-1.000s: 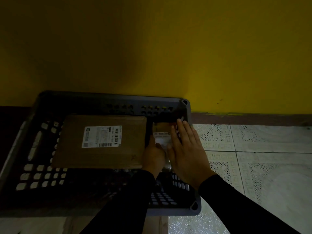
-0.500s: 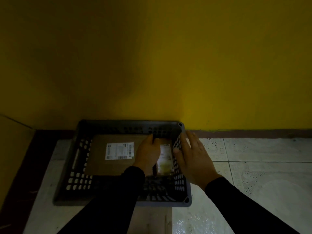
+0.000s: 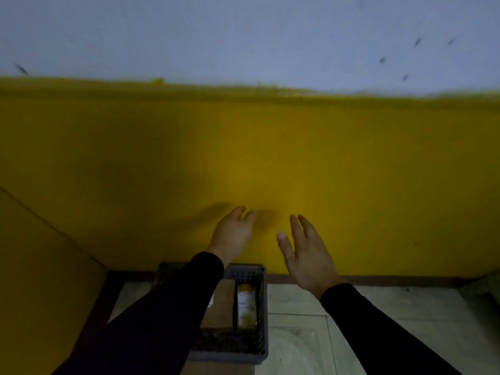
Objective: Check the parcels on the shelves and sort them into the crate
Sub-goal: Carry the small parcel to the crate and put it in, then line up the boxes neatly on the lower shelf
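Observation:
A dark grey perforated crate (image 3: 262,315) sits on the floor against the yellow wall, low in the view. Inside it lies a flat brown cardboard parcel (image 3: 220,307), mostly covered by my left sleeve, and beside it on the right a narrow parcel with a white label (image 3: 246,305) stands along the crate's right wall. My left hand (image 3: 233,234) and my right hand (image 3: 307,251) are both raised in front of the wall, well above the crate. Both hands hold nothing, fingers relaxed and spread.
A yellow wall (image 3: 351,171) fills the middle of the view, with grey-white paint above it. Patterned pale floor tiles (image 3: 351,320) spread to the right of the crate. A dark skirting strip (image 3: 378,280) runs along the wall's foot. No shelves are in view.
Both hands have left the narrow parcel and risen out of the crate. The view has pulled back and tilted up, so the crate now looks small and low.

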{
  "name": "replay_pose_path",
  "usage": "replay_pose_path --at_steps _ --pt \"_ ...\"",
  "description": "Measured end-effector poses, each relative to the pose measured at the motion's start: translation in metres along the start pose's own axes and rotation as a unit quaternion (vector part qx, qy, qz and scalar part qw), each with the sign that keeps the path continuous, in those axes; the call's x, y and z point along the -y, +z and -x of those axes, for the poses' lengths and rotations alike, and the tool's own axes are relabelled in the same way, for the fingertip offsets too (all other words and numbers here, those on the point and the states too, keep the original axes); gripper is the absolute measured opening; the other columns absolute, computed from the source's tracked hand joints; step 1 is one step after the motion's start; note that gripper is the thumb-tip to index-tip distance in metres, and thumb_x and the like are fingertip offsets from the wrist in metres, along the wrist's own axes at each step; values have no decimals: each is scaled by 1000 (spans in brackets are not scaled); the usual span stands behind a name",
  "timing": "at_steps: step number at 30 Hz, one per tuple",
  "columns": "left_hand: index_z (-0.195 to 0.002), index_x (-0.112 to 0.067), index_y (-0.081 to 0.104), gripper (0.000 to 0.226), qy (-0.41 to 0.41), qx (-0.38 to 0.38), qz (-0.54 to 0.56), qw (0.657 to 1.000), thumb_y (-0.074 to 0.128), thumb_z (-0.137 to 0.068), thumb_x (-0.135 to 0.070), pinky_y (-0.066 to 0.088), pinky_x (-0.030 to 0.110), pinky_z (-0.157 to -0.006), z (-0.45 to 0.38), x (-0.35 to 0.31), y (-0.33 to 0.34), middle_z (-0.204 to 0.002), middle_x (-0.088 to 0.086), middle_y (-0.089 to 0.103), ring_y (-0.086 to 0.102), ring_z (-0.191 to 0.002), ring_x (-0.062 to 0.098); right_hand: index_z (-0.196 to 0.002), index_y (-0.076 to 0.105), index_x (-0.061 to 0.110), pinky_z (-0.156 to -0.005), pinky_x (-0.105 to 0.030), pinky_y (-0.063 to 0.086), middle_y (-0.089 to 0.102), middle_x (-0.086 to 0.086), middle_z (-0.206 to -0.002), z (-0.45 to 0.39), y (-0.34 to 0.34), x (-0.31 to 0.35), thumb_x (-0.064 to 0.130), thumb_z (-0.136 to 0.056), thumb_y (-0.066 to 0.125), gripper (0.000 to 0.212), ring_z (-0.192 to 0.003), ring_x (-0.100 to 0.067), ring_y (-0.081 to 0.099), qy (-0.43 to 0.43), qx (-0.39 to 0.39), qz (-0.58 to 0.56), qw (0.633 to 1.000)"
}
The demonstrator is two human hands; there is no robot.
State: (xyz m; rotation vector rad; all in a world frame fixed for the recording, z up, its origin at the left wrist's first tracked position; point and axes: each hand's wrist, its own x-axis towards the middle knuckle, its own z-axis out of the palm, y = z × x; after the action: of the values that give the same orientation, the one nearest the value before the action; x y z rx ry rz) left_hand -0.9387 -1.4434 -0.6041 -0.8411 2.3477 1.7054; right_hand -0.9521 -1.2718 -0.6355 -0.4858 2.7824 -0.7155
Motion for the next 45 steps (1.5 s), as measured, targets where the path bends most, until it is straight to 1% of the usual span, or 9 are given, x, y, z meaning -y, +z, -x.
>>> replay_pose_path --at_steps 6,10,13,17,27,31,36,41,45 --pt "-152 -21 36 55 90 50 26 994 43 -104 -46 32 38 -113 86 -114 -11 -159 -4 33 34 -144 19 -163 10 19 -123 -40 22 8 -5 -170 49 -128 34 63 -99 20 78 -155 -22 14 12 -63 -39 997" --pt "-133 -17 57 43 165 50 43 984 50 -101 -45 33 27 -99 136 -189 -15 -140 -4 54 49 -126 13 -163 12 19 -121 -38 24 10 -5 -170 101 -212 50 67 -93 17 85 -154 -22 17 36 -139 -65 987" --pt "-123 -28 57 28 220 93 34 971 47 -102 -44 32 26 -91 184 -235 -12 -121 -8 56 49 -108 10 -163 14 19 -119 -37 24 12 -4 -169 161 -263 56 69 -90 15 88 -153 -22 19 79 -198 -66 975" --pt "-138 -27 51 41 274 188 22 943 43 -103 -47 32 28 -97 256 -268 6 -141 -9 49 46 -128 11 -162 16 18 -120 -39 25 14 -7 -168 260 -311 59 68 -93 15 85 -153 -25 21 154 -282 -64 945" --pt "-147 -23 44 49 346 377 -24 859 44 -103 -46 31 36 -115 457 -289 113 -156 -3 39 36 -143 19 -161 20 19 -120 -37 25 19 -8 -167 520 -351 35 59 -104 23 69 -152 -24 25 352 -423 -62 833" --pt "-146 -21 48 49 372 426 -54 823 45 -103 -45 31 32 -108 544 -290 179 -151 -2 45 39 -140 19 -159 25 17 -119 -37 27 25 -10 -165 626 -360 13 57 -104 25 68 -150 -25 28 405 -466 -58 785" --pt "-149 -22 43 53 392 499 -97 767 44 -102 -48 30 39 -115 660 -265 262 -151 -2 45 39 -140 19 -159 25 15 -115 -35 30 28 -10 -162 758 -362 -24 54 -106 27 65 -146 -25 33 462 -510 -35 725" --pt "-141 -22 50 42 401 560 -88 720 45 -104 -40 35 27 -94 750 -241 322 -123 -12 53 47 -119 9 -160 22 15 -120 -37 25 22 -11 -166 856 -361 -66 56 -105 28 69 -151 -24 26 504 -525 -57 683" --pt "-102 -38 59 13 397 585 -94 701 45 -104 -38 42 26 -80 790 -229 365 -110 -12 61 57 -112 13 -159 26 15 -118 -40 31 27 -13 -163 904 -357 -101 58 -104 29 70 -148 -26 32 524 -525 -69 667"
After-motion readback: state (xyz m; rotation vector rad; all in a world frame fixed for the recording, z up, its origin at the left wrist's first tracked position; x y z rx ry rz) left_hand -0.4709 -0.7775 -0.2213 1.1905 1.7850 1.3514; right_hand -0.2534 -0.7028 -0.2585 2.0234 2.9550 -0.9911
